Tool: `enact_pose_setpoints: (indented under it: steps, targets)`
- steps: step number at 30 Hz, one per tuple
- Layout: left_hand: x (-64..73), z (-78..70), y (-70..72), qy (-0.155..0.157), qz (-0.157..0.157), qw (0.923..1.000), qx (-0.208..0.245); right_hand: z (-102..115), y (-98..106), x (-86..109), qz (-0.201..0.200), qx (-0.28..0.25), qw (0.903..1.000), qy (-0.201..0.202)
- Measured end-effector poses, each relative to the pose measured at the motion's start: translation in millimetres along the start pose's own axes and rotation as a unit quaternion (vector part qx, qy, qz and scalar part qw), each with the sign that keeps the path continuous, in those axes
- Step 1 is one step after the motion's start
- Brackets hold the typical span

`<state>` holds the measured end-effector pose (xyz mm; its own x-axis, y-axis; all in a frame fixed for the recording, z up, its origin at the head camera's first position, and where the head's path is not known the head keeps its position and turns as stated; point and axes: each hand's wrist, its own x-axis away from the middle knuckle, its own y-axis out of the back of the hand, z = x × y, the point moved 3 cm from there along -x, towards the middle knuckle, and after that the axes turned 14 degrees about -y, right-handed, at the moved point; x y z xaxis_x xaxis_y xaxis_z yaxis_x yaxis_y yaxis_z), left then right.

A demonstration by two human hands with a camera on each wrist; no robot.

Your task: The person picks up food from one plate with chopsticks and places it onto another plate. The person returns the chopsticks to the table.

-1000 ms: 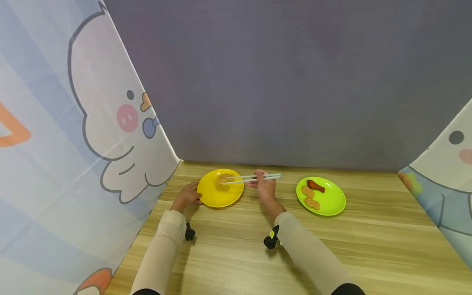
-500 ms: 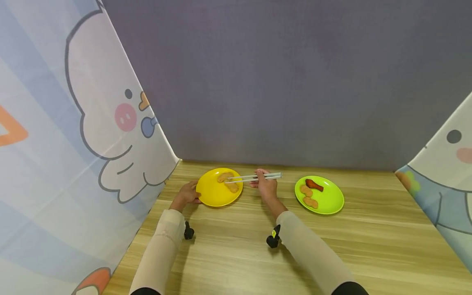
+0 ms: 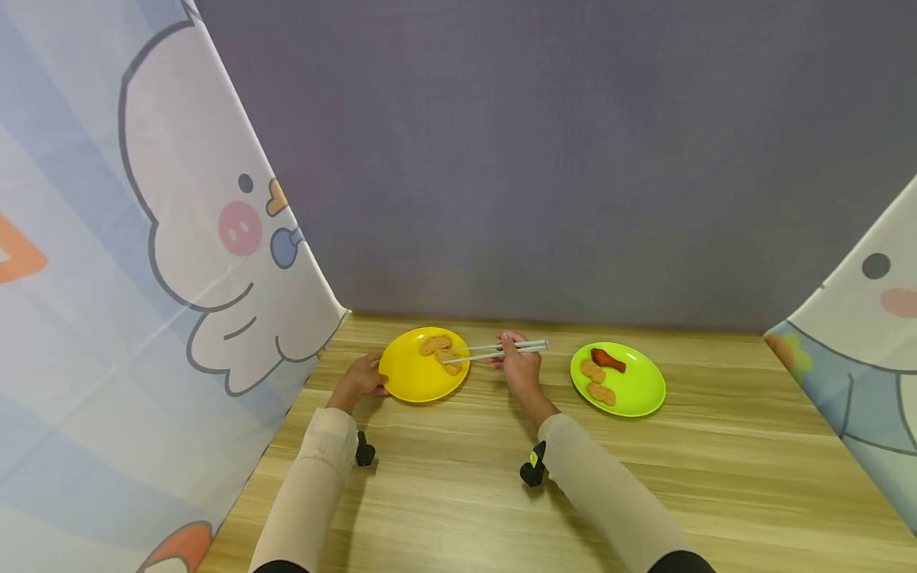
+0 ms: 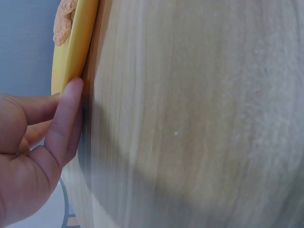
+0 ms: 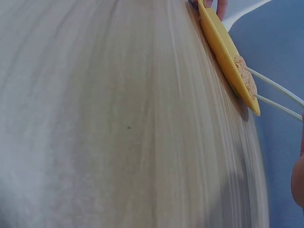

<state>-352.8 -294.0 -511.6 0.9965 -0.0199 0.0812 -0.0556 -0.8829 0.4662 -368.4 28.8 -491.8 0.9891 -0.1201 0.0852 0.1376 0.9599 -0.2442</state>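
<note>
The left hand (image 3: 364, 377) is pinching the left rim of the yellow plate (image 3: 408, 378), its thumb resting above the edge and its fingers reaching beneath, with barely more than the rim between them. Across on the plate's other side, the right hand (image 3: 519, 368) is gripping a pair of white chopsticks (image 3: 533, 344), fingers bent around the sticks, thick ends pointing away to the right. The slim ends are standing apart over the plate, the lower one crossing the near nugget (image 3: 447, 356); whether it is actually touching, I cannot tell. The far nugget (image 3: 435, 345) is lying just behind, close against its partner, both sitting toward the back right of the yellow plate.

Over to the right, well apart from the sticks, a lime-green plate (image 3: 641, 386) is holding a reddish-brown drumstick (image 3: 608, 360) at the back, with two more nuggets (image 3: 600, 393) lining up along its left side. Both plates are sitting on the wood-grain table (image 3: 444, 477), a plain grey backdrop (image 3: 544, 159) is rising behind, and a cartoon-printed cloth (image 3: 86, 334) is hanging on the left. Light beige sleeves (image 3: 609, 477) are covering both forearms.
</note>
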Motion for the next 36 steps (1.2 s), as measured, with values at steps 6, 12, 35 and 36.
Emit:
enact_pose_setpoints:
  steps: [6, 12, 35, 36]
  targets:
    - [0.2, 0.1, -0.3, 0.0, -0.002, 0.9999, 0.012, -7, 2, -1.3, 0.001, -0.005, 1.0, -0.003]
    - [3.7, -3.4, -0.1, -0.006, -0.004, 0.9999, 0.008, -8, -3, 3.7, -0.013, -0.009, 0.9999, 0.003]
    - [7.6, -7.8, -1.2, 0.0, -0.003, 0.9999, 0.011, -16, -5, 2.1, -0.029, -0.021, 0.9991, -0.022]
    - [7.6, -7.5, -1.3, 0.0, -0.003, 0.9999, 0.01, -16, -4, 2.0, -0.03, -0.021, 0.999, -0.026]
